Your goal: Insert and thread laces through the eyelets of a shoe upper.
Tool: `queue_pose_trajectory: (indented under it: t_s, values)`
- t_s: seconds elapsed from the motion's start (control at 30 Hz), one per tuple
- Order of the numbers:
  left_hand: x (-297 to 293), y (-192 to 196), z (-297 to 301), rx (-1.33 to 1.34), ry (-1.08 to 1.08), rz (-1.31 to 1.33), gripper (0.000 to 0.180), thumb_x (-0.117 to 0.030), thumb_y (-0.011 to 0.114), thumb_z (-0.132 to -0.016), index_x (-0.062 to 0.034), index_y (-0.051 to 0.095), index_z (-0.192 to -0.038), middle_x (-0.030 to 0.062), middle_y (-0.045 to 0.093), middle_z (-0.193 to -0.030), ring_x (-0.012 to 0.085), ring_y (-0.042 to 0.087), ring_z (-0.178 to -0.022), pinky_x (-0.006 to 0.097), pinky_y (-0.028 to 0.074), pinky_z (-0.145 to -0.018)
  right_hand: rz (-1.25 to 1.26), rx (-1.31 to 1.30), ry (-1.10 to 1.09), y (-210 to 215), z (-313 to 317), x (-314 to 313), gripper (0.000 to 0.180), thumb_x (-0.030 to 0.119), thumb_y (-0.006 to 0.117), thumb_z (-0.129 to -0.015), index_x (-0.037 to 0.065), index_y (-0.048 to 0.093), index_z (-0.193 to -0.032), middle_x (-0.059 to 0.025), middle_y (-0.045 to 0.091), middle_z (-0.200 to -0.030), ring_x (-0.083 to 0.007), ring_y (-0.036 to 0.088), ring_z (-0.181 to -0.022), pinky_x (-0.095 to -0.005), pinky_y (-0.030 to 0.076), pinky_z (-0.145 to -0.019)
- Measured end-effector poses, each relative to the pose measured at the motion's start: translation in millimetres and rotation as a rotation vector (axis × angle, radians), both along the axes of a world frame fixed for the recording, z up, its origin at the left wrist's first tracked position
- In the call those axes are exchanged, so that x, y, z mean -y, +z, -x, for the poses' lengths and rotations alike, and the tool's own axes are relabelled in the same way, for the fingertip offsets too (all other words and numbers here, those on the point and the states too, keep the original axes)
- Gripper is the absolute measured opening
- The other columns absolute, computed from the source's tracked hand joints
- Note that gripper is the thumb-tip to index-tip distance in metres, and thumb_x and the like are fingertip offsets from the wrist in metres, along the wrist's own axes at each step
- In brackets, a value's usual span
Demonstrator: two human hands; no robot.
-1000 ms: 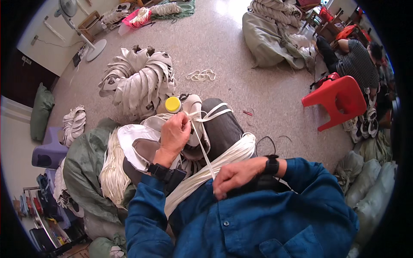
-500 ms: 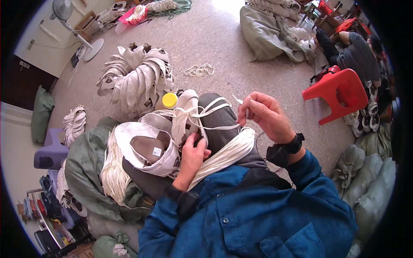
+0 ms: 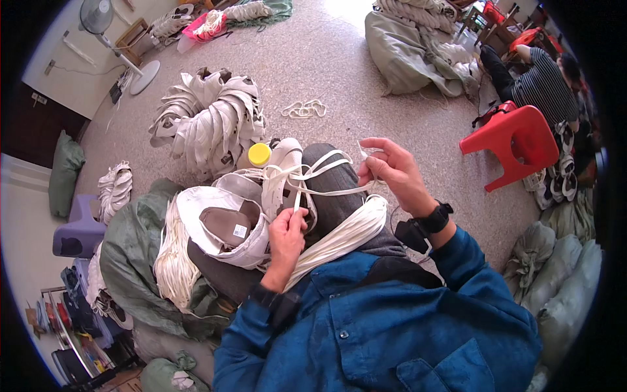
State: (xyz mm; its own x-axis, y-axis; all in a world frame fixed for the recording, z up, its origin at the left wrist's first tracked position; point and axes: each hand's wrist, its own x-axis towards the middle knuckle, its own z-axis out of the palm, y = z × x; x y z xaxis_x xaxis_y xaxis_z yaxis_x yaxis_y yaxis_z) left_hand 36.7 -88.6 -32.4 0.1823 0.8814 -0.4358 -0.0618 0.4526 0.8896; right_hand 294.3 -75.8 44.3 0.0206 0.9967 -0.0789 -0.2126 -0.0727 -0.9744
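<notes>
A white shoe upper [image 3: 285, 157] rests on my lap, toe away from me, with a loose white shoelace [image 3: 331, 191] running through its eyelets. In the fingers of my left hand [image 3: 285, 243], a stretch of lace is pinched just above the shoe's opening. My right hand [image 3: 395, 171], raised to the right of my knee, pinches the lace near its pale tip. Across my thigh, beside the left wrist, lies a thick bundle of white laces [image 3: 346, 236]. More white uppers [image 3: 196, 215] nest together to the left of the shoe.
A yellow-lidded jar [image 3: 259, 154] stands beyond the uppers. On the floor ahead, a ring of stacked uppers [image 3: 215, 124] lies near a loose lace [image 3: 304, 108]. A second lace bundle [image 3: 175, 258] hangs over a green sack [image 3: 130, 248]. A red stool [image 3: 513, 140] and another person [image 3: 545, 85] are at the right.
My left hand has come back from inside the shoe opening and now pinches a lace strand drawn upward. My right hand has turned slightly, still holding the lace end.
</notes>
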Motion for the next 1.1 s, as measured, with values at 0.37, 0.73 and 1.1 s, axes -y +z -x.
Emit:
queue_pose_trajectory:
  t_s: [0.37,0.73,1.1]
  values:
    - [33.5,85.4,46.6,-0.605,-0.243,-0.676,0.013,-0.004,0.058,-0.095,0.0024,0.066,-0.103,0.0147,0.066,-0.078,0.027,0.066,-0.069,0.037,0.051,-0.062,-0.339,0.218,0.364,-4.1,96.3,-10.7,0.01,0.009,0.063,-0.093,0.0,0.062,-0.097,-0.0087,0.069,-0.088,-0.0155,0.067,-0.084,-0.0321,0.053,-0.072]
    - [21.5,81.6,44.5,-0.497,-0.066,-0.65,0.018,-0.006,0.051,-0.101,-0.0026,0.056,-0.118,0.0113,0.07,-0.082,0.0199,0.067,-0.063,0.033,0.052,-0.057,-0.391,0.566,0.416,-19.9,117.7,-4.6,0.012,0.009,0.064,-0.091,0.001,0.063,-0.099,-0.0134,0.067,-0.085,-0.0263,0.066,-0.08,-0.034,0.052,-0.072]
    - [8.5,87.5,40.7,-0.561,-0.26,-0.674,0.01,-0.006,0.056,-0.098,-0.0023,0.059,-0.107,0.0142,0.067,-0.082,0.0275,0.067,-0.066,0.036,0.051,-0.06,-0.62,0.671,0.39,-19.1,104.6,-0.8,0.011,0.011,0.064,-0.086,0.002,0.062,-0.092,-0.0182,0.065,-0.08,-0.0368,0.065,-0.077,-0.0428,0.051,-0.067]
